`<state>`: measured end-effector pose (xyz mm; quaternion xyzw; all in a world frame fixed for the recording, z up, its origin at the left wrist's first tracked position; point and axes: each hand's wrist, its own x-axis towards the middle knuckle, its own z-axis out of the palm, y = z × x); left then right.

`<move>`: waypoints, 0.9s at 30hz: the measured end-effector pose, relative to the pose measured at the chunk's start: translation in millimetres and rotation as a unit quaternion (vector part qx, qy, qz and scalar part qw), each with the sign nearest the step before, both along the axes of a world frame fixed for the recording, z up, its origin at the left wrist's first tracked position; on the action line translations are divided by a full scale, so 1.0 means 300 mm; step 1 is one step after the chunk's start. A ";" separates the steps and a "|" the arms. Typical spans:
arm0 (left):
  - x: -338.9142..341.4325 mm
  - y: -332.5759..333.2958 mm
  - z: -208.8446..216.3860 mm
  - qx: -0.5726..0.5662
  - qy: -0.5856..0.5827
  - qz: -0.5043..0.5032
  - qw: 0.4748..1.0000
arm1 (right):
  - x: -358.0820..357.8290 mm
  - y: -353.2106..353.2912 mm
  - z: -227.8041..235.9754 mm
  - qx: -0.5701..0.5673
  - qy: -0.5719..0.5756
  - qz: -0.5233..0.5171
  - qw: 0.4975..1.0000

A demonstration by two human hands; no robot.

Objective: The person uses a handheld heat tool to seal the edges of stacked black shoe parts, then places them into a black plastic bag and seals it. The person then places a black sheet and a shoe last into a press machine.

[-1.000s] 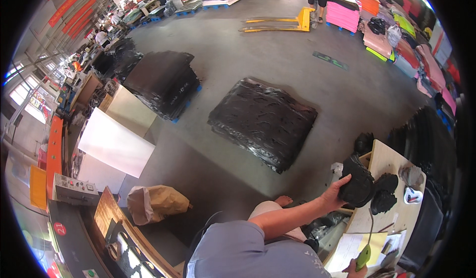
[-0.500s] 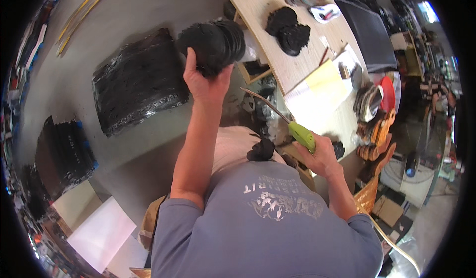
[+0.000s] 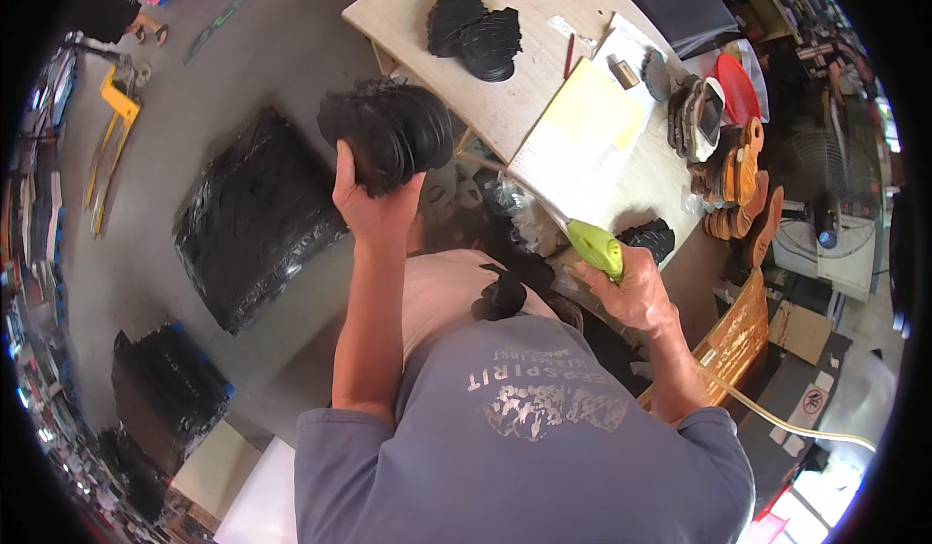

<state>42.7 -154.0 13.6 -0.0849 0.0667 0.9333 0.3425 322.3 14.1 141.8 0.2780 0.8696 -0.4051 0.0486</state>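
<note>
My left hand (image 3: 377,212) is closed on a stack of black, rounded shoe soles (image 3: 388,136), held up with the thumb on the near face. The soles fan out slightly to the right. My right hand (image 3: 636,294) grips a green air blow gun (image 3: 594,245). Its thin metal nozzle points up and left, toward the table's near edge, and blurs against the bright paper. A gap separates the blow gun from the soles.
On the pale table (image 3: 427,5) lie more black soles (image 3: 474,34), paper sheets (image 3: 582,122) and a red plate (image 3: 738,88). Brown soles (image 3: 746,170) stand at its right edge. A black plastic-wrapped bundle (image 3: 257,214) lies left. A pale hose (image 3: 796,432) trails right.
The view has turned, so the table sits further left and the bundle is rotated. The soles have tilted and fanned differently in my left hand. The blow gun's nozzle shows less clearly.
</note>
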 end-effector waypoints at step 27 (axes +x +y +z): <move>0.048 -0.093 -0.127 -0.319 0.230 -0.300 0.869 | 0.281 0.216 -0.088 -0.106 -0.013 -0.050 0.993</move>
